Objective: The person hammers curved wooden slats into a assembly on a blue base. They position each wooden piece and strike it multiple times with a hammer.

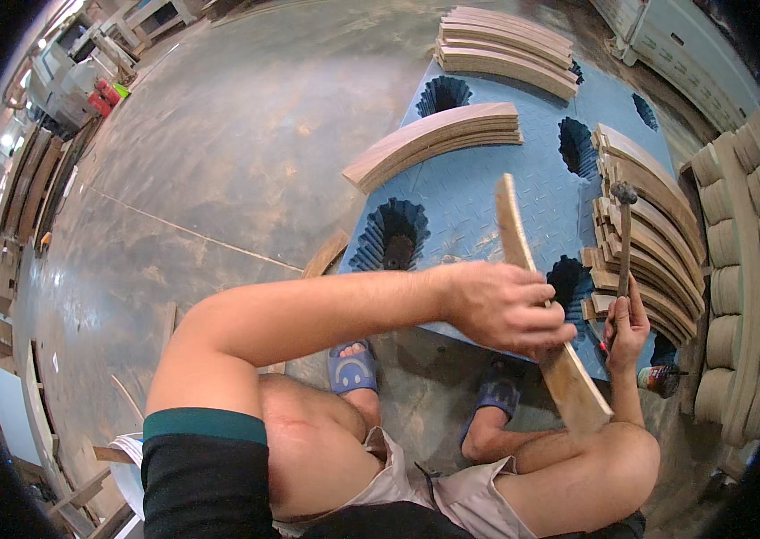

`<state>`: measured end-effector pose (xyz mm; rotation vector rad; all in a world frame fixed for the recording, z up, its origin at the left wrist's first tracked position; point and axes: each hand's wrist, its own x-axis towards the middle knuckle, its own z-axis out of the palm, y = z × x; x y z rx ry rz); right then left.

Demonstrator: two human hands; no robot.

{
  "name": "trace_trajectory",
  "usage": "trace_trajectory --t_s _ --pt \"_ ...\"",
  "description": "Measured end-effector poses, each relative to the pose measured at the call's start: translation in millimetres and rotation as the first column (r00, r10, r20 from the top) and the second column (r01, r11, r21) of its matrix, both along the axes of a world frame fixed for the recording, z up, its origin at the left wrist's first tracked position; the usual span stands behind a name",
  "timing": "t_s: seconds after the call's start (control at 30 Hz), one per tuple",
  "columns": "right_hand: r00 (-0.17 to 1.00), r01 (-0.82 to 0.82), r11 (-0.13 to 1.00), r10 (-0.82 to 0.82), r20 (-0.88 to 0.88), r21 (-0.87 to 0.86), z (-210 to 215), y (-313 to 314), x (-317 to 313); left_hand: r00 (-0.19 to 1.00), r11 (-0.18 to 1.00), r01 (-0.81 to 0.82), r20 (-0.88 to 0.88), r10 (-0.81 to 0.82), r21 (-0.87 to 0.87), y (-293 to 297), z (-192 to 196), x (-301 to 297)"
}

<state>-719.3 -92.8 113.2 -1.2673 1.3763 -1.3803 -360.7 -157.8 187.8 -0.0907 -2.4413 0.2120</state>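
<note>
My left hand (513, 305) is closed around a curved wooden slat (576, 393), which slants from over the blue plastic pallet (470, 189) down toward my right knee. The left forearm reaches across in front of me. In my right hand (628, 334) stands a slim-handled tool (625, 234) with a dark, lumpy head; I cannot tell its exact kind. Its head points away from me, over a row of stacked curved slats (645, 242) along the pallet's right side. A dark jar (661, 381) sits below that row, near my right wrist.
More curved slats lie in a pile (478, 135) at the pallet's left edge and another stack (510, 49) at its far end. Pale bundled pieces (728, 278) line the right side. Ribbed holes (389, 235) open in the pallet. A loose offcut (326, 253) lies on the floor.
</note>
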Motion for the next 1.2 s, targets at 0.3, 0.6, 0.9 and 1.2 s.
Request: trace_trajectory --t_s 0.3,0.6,0.9,1.2 --pt "0.991 -0.074 0.997 0.073 -0.111 -0.006 -10.4 -6.4 -16.4 0.859 0.844 -0.463 0.373 0.35 0.273 32.5 -31.7 41.4" --pt "0.982 -0.15 0.877 0.077 0.174 0.457 -24.3 -5.5 40.1 0.541 0.567 -0.767 0.776 0.324 0.299 -21.4 -109.6 49.9" --pt "0.947 -0.321 0.812 0.262 0.188 0.488 -44.5 6.1 58.9 0.571 0.45 -0.804 0.719 0.396 0.39 -36.8 -127.1 9.3" --pt "0.972 -0.224 0.817 0.227 0.061 0.532 -42.0 8.9 66.8 0.493 0.469 -0.845 0.712 0.5 0.256 -22.5 -111.7 31.8"
